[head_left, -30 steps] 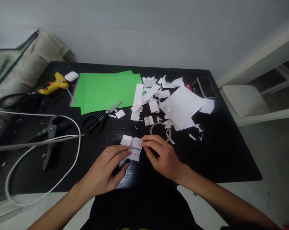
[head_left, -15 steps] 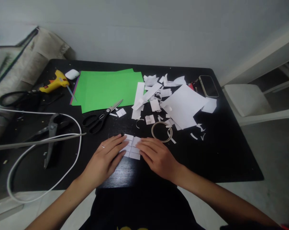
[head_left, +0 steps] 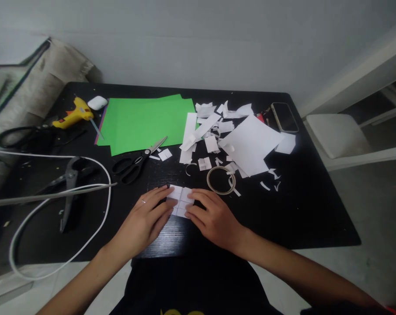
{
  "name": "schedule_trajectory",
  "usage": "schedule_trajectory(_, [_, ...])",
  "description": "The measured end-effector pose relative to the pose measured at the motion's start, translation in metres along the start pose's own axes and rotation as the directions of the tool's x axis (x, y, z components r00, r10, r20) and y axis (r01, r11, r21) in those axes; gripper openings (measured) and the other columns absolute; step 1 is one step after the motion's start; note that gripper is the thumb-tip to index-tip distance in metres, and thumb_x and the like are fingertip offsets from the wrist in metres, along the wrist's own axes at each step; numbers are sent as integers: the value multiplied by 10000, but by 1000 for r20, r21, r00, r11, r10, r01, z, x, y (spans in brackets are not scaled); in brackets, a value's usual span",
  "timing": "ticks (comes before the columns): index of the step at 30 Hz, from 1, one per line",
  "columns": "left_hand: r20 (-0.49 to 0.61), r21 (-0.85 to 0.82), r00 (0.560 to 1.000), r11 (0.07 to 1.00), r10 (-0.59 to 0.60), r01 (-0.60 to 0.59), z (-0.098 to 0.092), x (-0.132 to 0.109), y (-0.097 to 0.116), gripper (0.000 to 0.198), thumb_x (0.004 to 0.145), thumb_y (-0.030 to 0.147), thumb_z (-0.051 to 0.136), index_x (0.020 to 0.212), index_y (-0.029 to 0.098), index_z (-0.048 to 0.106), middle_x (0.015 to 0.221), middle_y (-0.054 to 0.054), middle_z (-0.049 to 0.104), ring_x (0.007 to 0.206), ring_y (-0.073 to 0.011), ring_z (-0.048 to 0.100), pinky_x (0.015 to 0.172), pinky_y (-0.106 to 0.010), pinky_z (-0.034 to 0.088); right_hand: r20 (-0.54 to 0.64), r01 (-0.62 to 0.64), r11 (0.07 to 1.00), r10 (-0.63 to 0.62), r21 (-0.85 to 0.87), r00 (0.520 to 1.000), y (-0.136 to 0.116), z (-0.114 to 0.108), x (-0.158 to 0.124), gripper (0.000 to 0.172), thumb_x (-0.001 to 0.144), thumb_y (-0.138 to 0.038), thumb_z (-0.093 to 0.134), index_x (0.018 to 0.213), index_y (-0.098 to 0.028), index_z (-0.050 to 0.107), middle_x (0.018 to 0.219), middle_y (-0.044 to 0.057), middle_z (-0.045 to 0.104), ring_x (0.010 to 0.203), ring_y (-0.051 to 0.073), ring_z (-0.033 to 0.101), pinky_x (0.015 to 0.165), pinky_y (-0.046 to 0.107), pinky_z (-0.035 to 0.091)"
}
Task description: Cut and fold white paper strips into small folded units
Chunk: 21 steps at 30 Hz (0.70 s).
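A small creased white paper piece (head_left: 181, 199) lies flat on the black table (head_left: 299, 210) near its front edge. My left hand (head_left: 145, 218) presses on the paper's left side with fingers stretched out flat. My right hand (head_left: 211, 216) rests on its right side, fingers also extended over the paper. A roll of tape (head_left: 220, 180) lies just beyond my right hand.
Black scissors (head_left: 135, 164) lie left of centre beside green paper sheets (head_left: 145, 122). White paper scraps (head_left: 244, 144) cover the middle right, with a phone (head_left: 284, 117) beyond. At left are a yellow glue gun (head_left: 74, 113), pliers (head_left: 68, 183), a white cable (head_left: 99, 218) and earbud case (head_left: 97, 103).
Both hands went from pinching the raised paper piece to laying it down and pressing it flat with extended fingers; the right hand slid slightly nearer.
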<state>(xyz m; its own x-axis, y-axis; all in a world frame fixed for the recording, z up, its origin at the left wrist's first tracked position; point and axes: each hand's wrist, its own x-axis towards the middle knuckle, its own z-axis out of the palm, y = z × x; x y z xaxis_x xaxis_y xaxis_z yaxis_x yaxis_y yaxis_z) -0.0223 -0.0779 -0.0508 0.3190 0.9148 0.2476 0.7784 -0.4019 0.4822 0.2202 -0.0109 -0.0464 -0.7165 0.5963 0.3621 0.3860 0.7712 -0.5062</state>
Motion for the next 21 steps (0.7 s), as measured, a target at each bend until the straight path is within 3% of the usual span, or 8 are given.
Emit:
schedule_trajectory(4, [4,12,1000,1000,22,-22,-1,0,2,266,1009,142,575,1247,198,678,1479,-135,632,1404,-311,571,1157,-541,493,28,1,1000,-1,-1,1000,-2,1,-1,163,1015,-130,589,1020,-172,746,1262,140,716,1315,286,623,1099,462,574])
schedule_trajectory(10, [31,-73,999,996,-40,42,-4,1,5,363,992,236,642,1344,188,566,1474,-161,636,1435,-317,550,1155,-550,504,103,30,1000,-30,3,994,-2,-4,0,193,988,-311,693,1095,-152,706,1329,175,697,1379,344,589,1131,506,560])
schedule_trajectory(17, [74,-105,997,994,-31,38,-9,4,-1,523,962,309,706,1442,215,522,1461,-152,643,1434,-334,547,1140,-571,505,55,175,978,-169,-114,984,-1,-2,4,132,1010,-177,607,1045,-104,712,1216,198,752,1267,355,683,1106,483,587])
schedule_trajectory(21, [59,-84,998,996,16,-11,-9,5,-4,447,980,274,676,1406,210,558,1429,-142,663,1382,-312,588,1137,-551,498,-7,144,988,-145,-62,989,1,-5,8,163,1023,-118,547,1079,-98,698,1168,188,771,1209,316,721,1057,449,618])
